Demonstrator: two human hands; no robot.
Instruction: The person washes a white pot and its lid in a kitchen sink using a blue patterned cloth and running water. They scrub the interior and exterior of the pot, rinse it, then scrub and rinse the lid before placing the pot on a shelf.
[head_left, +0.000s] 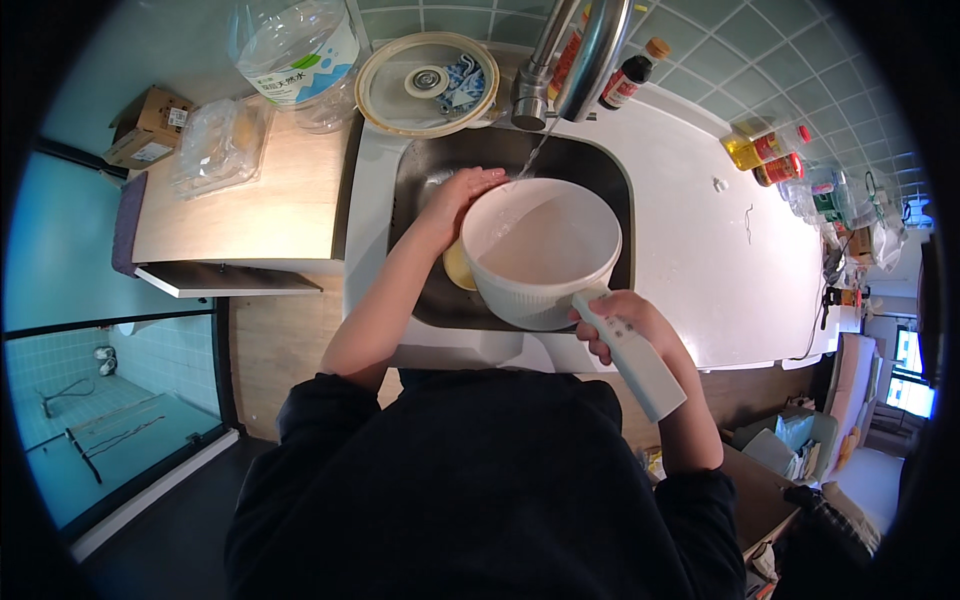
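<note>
In the head view, my right hand (622, 322) grips the handle (630, 356) of a white electric pot (540, 300) with a ribbed outer wall. The pot is tilted over the steel sink (427, 307), and its pale inside looks wet. My left hand (469, 196) lies along the pot's far left side, fingers stretched out; its palm is hidden. A thin stream of water (534, 155) falls from the metal faucet (531, 105) near the pot's far rim. Partly behind the pot, a yellow object (458, 266) shows in the sink.
A glass lid (375, 112) with a blue patterned cloth (461, 82) on it rests at the sink's back left corner. A large plastic water bottle (300, 64) and clear plastic boxes (221, 142) stand left. Sauce bottle (630, 75) and oil bottle (757, 150) line the tiled wall.
</note>
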